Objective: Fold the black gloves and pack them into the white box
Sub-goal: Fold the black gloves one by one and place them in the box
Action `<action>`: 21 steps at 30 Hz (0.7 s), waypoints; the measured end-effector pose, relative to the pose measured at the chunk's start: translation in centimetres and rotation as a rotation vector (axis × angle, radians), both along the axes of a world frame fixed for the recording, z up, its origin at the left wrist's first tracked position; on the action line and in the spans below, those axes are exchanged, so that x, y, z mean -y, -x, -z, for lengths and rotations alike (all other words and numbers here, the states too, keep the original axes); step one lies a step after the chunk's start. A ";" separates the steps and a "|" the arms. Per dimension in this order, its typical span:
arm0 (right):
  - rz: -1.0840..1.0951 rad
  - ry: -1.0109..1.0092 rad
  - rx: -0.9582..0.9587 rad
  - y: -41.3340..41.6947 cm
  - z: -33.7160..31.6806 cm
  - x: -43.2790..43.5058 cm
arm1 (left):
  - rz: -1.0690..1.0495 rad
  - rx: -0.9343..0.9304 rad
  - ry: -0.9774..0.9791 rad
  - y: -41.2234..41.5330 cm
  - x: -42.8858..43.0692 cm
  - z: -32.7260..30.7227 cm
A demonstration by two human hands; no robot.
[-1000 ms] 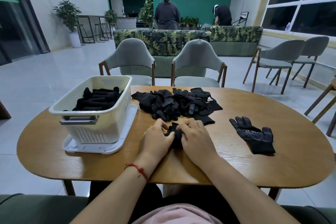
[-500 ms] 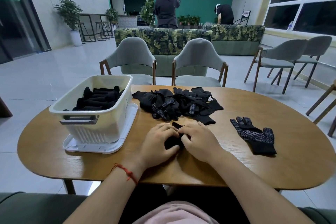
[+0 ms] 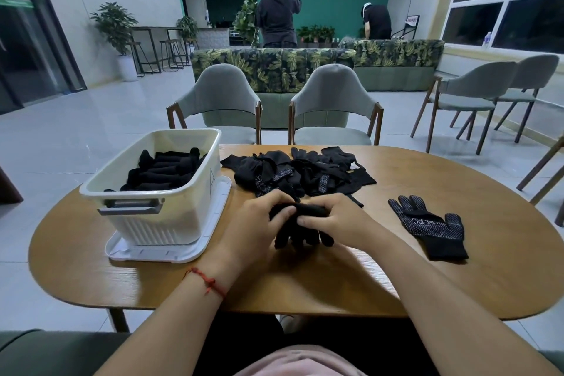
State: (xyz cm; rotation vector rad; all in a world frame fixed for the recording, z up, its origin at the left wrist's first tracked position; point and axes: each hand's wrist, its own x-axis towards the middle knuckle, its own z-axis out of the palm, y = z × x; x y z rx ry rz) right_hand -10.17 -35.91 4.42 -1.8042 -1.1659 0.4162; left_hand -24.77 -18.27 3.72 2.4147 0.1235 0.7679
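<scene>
Several folded gloves [image 3: 164, 171] already lie in the white box [image 3: 171, 223] toward the left edge of the surface [image 3: 305, 284], parked within easy reach for packing. At the middle, the left hand [image 3: 259, 223] and right hand [image 3: 340, 221] both grip 1 black glove [image 3: 305, 224], bunching it so the fold holds, its fingers dangling. Behind them lies the loose pile [image 3: 299, 174]; 1 flat glove [image 3: 427, 226] waits toward the right edge, likely next.

- An oval wooden table [image 3: 457, 278] fills the foreground.
- A left grey chair [image 3: 219, 98] and a right grey chair [image 3: 334, 94] stand at its far edge.
- A leaf-print sofa [image 3: 274, 70] runs behind them.
- A person in dark clothes [image 3: 276, 18] stands beyond the sofa.
</scene>
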 end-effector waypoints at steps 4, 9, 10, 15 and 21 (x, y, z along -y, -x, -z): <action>-0.003 -0.137 -0.318 0.7 0.0 -0.3 | 0.013 0.103 0.415 0.2 0.3 -1.8; 0.045 -0.237 -0.585 1.0 2.1 -0.8 | 0.133 -0.139 1.289 0.1 -0.5 -0.4; 0.043 -0.240 -0.596 1.1 2.2 -0.8 | 0.164 -0.202 1.328 0.3 -0.7 0.1; 0.021 -0.235 -0.605 1.0 2.3 -0.5 | 0.191 -0.259 1.265 0.5 -0.2 0.1; -0.030 -0.232 -0.567 1.8 2.0 -0.1 | 0.193 -0.240 1.219 0.3 -0.4 1.4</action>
